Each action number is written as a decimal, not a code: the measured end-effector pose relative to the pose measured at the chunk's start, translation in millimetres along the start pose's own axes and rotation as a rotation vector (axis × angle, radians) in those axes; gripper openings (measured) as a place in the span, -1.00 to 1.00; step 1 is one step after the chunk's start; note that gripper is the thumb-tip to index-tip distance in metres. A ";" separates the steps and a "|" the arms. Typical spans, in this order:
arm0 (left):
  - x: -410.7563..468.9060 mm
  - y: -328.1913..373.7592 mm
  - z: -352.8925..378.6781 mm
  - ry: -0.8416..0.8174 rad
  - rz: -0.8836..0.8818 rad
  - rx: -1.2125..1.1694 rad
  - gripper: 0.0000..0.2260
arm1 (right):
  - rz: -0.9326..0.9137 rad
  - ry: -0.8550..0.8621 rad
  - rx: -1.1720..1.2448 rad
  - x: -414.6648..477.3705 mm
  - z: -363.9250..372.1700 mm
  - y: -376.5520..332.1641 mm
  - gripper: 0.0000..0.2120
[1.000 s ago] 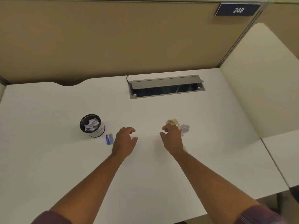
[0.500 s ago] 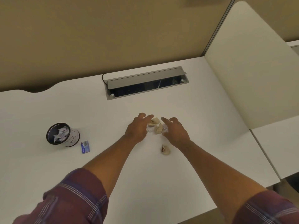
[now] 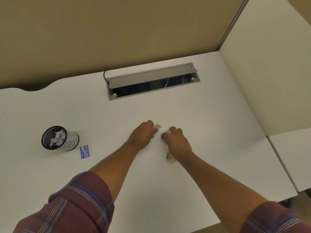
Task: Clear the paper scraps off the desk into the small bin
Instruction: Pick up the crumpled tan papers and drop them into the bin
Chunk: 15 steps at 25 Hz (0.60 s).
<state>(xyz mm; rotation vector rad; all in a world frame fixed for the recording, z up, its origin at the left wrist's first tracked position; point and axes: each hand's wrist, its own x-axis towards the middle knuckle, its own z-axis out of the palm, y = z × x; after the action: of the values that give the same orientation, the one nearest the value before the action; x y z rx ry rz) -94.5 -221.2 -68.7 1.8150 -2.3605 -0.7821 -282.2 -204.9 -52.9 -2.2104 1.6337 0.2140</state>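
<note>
Tan and white paper scraps lie near the middle of the desk (image 3: pixel 193 115), gathered between two hands. One tan scrap (image 3: pixel 157 126) shows at the fingertips of the left hand (image 3: pixel 142 135), which is curled knuckles-up over the pile; what lies beneath its palm is hidden. The right hand (image 3: pixel 176 142) is likewise curled, its fingertips closed on a small white scrap (image 3: pixel 165 132) at the gap between the two hands, though the exact grip cannot be made out. A further folded tan scrap (image 3: pixel 169 157) rests on the desk just beside the right wrist, on the side toward the near edge, not held by either hand. The small bin (image 3: pixel 59 138), a round dark-rimmed container already holding white scraps, stands well apart toward the left edge of the desk, so the carry would run leftward and the left hand is the nearer one to it. A small blue card (image 3: pixel 84 151) lies just beside the bin on its right, in or close to that path. A grey cable tray (image 3: pixel 152 80) with its lid raised is set into the desk toward the far edge, beyond the hands. The loose scrap by the wrist would probably need a separate pick.
</note>
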 end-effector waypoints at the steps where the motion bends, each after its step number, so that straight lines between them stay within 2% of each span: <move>1: -3.9 1.3 1.9 0.039 -0.028 -0.015 -0.85 | 0.004 -0.004 0.005 0.9 -0.7 0.2 -0.73; 5: -19.0 1.8 8.5 0.099 -0.139 -0.088 -0.77 | 0.036 -0.015 0.026 6.6 -4.5 6.5 -0.61; 7: -28.7 -1.9 5.0 0.145 -0.258 -0.218 -0.76 | 0.046 0.010 0.102 10.3 -6.0 10.7 -0.62; 12: -69.8 -20.0 -4.9 0.284 -0.396 -0.352 -0.80 | 0.270 0.097 0.492 16.5 -16.8 15.0 -0.75; 15: -94.5 -33.7 -17.3 0.388 -0.384 -0.422 -0.84 | 0.454 0.101 0.999 12.8 -30.0 -3.1 -0.77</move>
<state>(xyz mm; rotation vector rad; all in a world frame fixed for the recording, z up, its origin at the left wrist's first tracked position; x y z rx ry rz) -29.9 -146.3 -44.3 2.0171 -1.5021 -0.7930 -278.4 -227.1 -29.1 -1.1111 1.7250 -0.5044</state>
